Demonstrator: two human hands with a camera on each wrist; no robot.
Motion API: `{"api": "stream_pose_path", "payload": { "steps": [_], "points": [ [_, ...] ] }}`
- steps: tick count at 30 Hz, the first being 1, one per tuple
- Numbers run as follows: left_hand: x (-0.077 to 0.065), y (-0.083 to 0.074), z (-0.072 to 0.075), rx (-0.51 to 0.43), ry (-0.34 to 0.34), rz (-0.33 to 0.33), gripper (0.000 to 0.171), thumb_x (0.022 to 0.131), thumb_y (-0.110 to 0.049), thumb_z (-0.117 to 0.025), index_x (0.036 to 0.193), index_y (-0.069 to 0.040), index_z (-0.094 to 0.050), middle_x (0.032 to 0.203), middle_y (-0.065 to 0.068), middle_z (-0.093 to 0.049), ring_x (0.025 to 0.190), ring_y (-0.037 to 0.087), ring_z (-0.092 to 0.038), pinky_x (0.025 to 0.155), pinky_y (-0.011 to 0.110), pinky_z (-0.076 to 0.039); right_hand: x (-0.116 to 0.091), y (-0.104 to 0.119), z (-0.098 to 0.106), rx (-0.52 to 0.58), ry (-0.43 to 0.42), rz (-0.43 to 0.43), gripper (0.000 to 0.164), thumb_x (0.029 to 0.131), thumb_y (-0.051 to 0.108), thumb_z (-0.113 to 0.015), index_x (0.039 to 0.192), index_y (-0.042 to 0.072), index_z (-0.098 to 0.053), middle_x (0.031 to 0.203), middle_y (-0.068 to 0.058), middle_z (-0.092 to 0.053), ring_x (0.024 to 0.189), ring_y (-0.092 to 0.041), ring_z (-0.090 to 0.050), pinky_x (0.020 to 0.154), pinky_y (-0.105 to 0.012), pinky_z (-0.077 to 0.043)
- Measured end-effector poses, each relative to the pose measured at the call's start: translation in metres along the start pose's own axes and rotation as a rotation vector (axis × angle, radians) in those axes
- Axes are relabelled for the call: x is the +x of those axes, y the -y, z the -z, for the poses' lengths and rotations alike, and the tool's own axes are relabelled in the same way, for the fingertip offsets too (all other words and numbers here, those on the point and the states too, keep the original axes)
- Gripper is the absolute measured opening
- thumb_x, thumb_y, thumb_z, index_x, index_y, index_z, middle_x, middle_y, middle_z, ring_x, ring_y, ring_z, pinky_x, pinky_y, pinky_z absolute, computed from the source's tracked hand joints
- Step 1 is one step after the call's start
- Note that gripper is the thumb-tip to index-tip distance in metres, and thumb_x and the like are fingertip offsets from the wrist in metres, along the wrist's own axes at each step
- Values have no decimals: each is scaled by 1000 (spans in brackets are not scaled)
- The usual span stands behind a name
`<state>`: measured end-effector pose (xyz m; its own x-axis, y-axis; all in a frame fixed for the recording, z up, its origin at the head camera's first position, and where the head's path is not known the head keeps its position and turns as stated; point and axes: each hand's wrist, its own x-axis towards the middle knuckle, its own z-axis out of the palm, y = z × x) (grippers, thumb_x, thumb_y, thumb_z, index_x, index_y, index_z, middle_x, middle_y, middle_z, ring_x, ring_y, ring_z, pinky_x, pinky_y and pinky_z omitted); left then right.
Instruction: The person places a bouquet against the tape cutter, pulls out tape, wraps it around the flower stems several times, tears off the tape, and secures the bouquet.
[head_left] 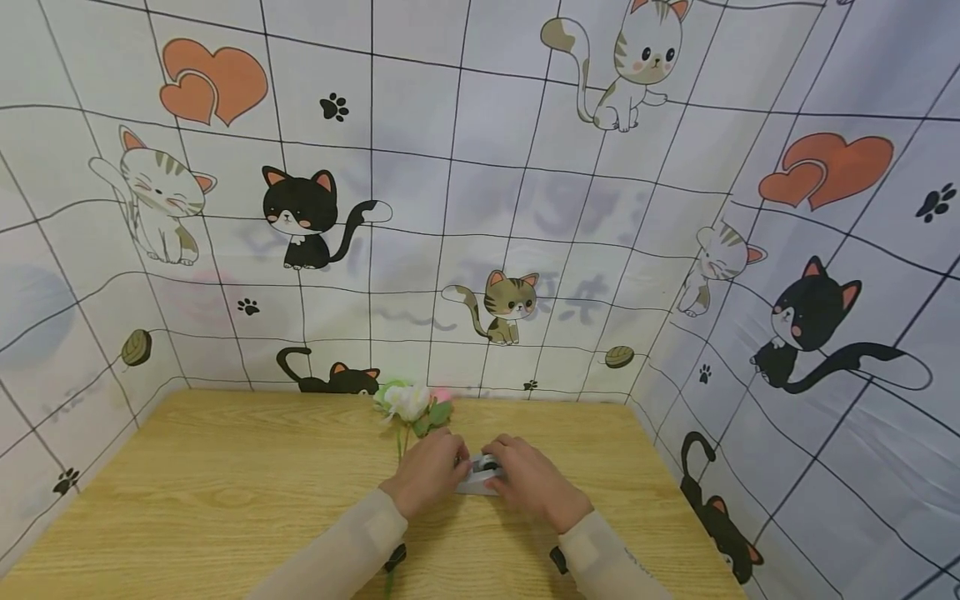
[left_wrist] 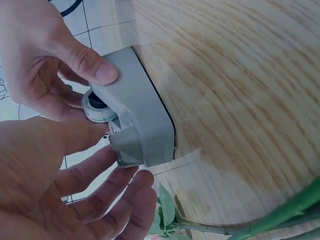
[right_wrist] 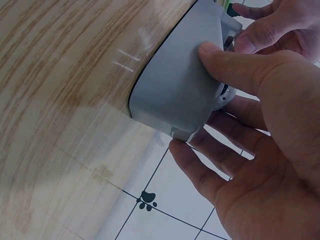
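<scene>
A grey tape dispenser [left_wrist: 142,107] with a small roll of tape [left_wrist: 98,107] stands on the wooden table. My right hand [head_left: 531,483] grips its body at the rear, the thumb [right_wrist: 225,62] on one side and the fingers [right_wrist: 220,152] round the other. At the front end with the cutter is my left hand [head_left: 427,473]; its thumb [left_wrist: 82,135] and index finger [left_wrist: 87,170] pinch there by the tape, and its other fingers are loosely bent. The pinched bit of tape is mostly hidden by the fingertips.
Artificial flowers [head_left: 408,402] with white and pink heads lie left of the dispenser, their green stem [left_wrist: 280,215] running toward the front of the table [head_left: 210,492]. A cloth with printed cats [head_left: 300,208] hangs behind and at the sides.
</scene>
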<state>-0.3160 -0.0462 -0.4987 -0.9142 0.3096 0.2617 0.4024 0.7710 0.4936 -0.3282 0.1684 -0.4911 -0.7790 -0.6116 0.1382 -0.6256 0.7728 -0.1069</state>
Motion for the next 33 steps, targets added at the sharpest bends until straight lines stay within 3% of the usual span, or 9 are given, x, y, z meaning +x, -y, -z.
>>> {"api": "stream_pose_path", "payload": {
  "steps": [10,33],
  "points": [
    [3,1,0,16,-1,-22,13,102,-13,-72,89,-14,-72,84,-3,-62,72,7,-51,59,23,-45,1,-1,-1,15,-8,6,47,98,29,-81,139,9,-67,130,-2,-69,113,-18,-68,91,-36,-61],
    [4,0,0,20,7,49,11,101,-14,-74,90,-12,-73,92,-1,-63,75,8,-55,60,25,-48,4,0,0,38,6,-5,48,96,29,-83,136,8,-68,129,-3,-70,112,-19,-68,93,-37,-61]
  ]
}}
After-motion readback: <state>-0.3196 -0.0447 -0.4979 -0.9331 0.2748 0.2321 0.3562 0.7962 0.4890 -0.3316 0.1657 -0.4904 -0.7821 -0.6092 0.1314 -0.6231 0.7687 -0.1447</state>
